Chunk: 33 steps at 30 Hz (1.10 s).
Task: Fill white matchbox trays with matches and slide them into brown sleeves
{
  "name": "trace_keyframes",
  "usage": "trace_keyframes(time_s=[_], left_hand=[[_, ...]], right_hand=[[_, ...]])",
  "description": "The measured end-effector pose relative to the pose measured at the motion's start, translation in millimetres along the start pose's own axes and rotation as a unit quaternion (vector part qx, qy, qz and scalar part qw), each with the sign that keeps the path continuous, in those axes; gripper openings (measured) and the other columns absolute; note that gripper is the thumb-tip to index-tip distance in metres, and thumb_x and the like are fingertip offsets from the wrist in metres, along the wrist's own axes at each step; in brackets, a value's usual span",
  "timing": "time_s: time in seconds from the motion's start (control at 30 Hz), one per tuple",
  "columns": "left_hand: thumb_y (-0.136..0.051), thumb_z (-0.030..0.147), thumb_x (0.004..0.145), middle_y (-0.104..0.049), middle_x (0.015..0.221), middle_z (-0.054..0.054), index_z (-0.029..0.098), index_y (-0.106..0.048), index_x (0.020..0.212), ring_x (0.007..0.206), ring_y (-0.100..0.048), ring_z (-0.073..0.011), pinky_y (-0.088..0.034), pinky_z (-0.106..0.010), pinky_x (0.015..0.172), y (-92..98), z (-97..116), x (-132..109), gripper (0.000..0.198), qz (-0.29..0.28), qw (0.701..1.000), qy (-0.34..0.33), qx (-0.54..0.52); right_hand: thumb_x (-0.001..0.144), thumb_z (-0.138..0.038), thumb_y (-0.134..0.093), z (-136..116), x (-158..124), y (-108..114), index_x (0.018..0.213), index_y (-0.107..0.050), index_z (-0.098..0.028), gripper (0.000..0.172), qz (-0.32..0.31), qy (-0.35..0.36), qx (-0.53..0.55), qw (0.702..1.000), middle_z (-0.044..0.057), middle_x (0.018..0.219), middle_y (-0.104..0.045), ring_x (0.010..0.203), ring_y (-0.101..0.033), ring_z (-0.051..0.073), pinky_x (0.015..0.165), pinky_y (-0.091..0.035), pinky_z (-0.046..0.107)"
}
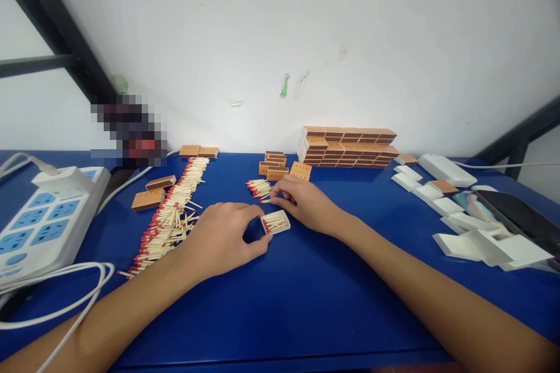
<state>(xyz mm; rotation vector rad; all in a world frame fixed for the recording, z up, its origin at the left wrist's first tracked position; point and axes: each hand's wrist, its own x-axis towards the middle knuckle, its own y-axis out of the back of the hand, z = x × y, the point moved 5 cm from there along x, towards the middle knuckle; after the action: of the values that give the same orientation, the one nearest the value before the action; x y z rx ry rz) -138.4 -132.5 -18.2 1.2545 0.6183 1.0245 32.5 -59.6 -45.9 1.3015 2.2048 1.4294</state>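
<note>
Holding the tray (275,222): L hand (221,239) has its fingers curled, thumb tip on the tray's near-left corner and index at its left end. Reads as a light pinch that steadies it on the table (306,297).

R hand (306,204) lies palm down just behind the tray, fingertips on the small bunch of matches (259,188). Can't tell if it's pinching any or just resting on them.

Handling (my judgement):
- Tray is thin white card, very light and easy to crush, and it'll slide on the smooth top. Best taken by the two short ends or the long side walls w/ a soft pinch, kept level so the sticks don't spill.
- Matches are thin stiff wood, light, and they roll. Easier picked as a bunch at mid-shaft than by the heads.

Look: a small open white inner drawer lying flat at table centre, between both hands, part filled w/ pale sticks. Red heads all point to its left end.

Around it:
- long heap of loose matches (170,221) to the left
- orange-brown sleeves (149,198) beside that heap
- small pile of boxes (275,164) behind the R hand
- big stack of boxes (347,147) against the wall
- empty white trays (437,201) far right
- power strip (39,215) far left
</note>
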Motion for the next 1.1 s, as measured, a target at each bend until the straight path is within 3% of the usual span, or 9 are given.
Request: trace_keyframes(time_s=[0.3,0.43,0.63,0.8,0.93,1.1], left_hand=[[-0.068,0.044,0.089,-0.067,0.067,0.001,0.024,-0.078,0.099,0.059,-0.06,-0.0179,-0.034,-0.03,0.059,3.1,-3.1,2.0,0.025,0.011,1.0,0.027,-0.003],[-0.068,0.045,0.089,-0.066,0.066,0.001,0.024,-0.079,0.103,0.058,-0.059,-0.0177,-0.034,-0.03,0.06,2.1,-2.2,1.8,0.027,0.007,1.0,0.022,-0.003],[-0.068,0.045,0.09,-0.068,0.068,0.001,0.024,-0.079,0.101,0.06,-0.06,-0.0179,-0.034,-0.03,0.06,2.0,-2.8,1.6,0.026,0.002,1.0,0.029,-0.004],[-0.067,0.045,0.09,-0.068,0.069,0.0,0.024,-0.078,0.1,0.06,-0.06,-0.0181,-0.034,-0.03,0.06,2.5,-2.5,1.7,0.026,0.001,0.999,0.032,0.0],[-0.068,0.045,0.09,-0.068,0.07,0.0,0.023,-0.077,0.095,0.06,-0.06,-0.0183,-0.034,-0.031,0.059,2.0,-1.6,2.4,0.024,-0.004,1.0,0.029,0.002],[-0.068,0.045,0.09,-0.068,0.069,0.001,0.024,-0.078,0.105,0.061,-0.061,-0.0185,-0.036,-0.031,0.06,1.5,0.8,1.4,0.028,-0.003,1.0,0.017,0.003]], right_hand=[[0.103,-0.022,-0.061,-10.2,-7.2,18.9,0.098,-0.064,-0.02,0.007,0.013,0.031,0.008,0.999,0.001,0.09,-0.059,0.076,-0.051,0.014,0.069,-0.039,0.027],[0.102,-0.02,-0.063,-7.4,-6.2,13.2,0.102,-0.065,-0.02,0.002,-0.021,0.012,-0.013,1.0,0.002,0.095,-0.06,0.079,-0.053,0.015,0.072,-0.041,0.028],[0.102,-0.013,-0.055,-7.0,-5.8,12.4,0.093,-0.063,-0.019,0.014,-0.058,-0.034,-0.033,0.997,0.004,0.1,-0.061,0.081,-0.055,0.016,0.074,-0.041,0.029],[0.104,-0.019,-0.055,-20.8,-12.4,23.9,0.096,-0.063,-0.02,0.012,-0.04,-0.004,0.004,0.999,0.003,0.098,-0.062,0.081,-0.055,0.015,0.074,-0.042,0.029],[0.101,-0.021,-0.063,-27.8,-16.2,20.0,0.091,-0.065,-0.02,0.01,-0.075,0.005,0.02,0.997,0.002,0.093,-0.061,0.078,-0.054,0.015,0.07,-0.041,0.028],[0.105,-0.025,-0.057,-13.1,-8.8,15.3,0.109,-0.068,-0.021,0.012,-0.013,0.01,0.027,0.999,0.003,0.098,-0.063,0.08,-0.056,0.016,0.074,-0.044,0.03]])
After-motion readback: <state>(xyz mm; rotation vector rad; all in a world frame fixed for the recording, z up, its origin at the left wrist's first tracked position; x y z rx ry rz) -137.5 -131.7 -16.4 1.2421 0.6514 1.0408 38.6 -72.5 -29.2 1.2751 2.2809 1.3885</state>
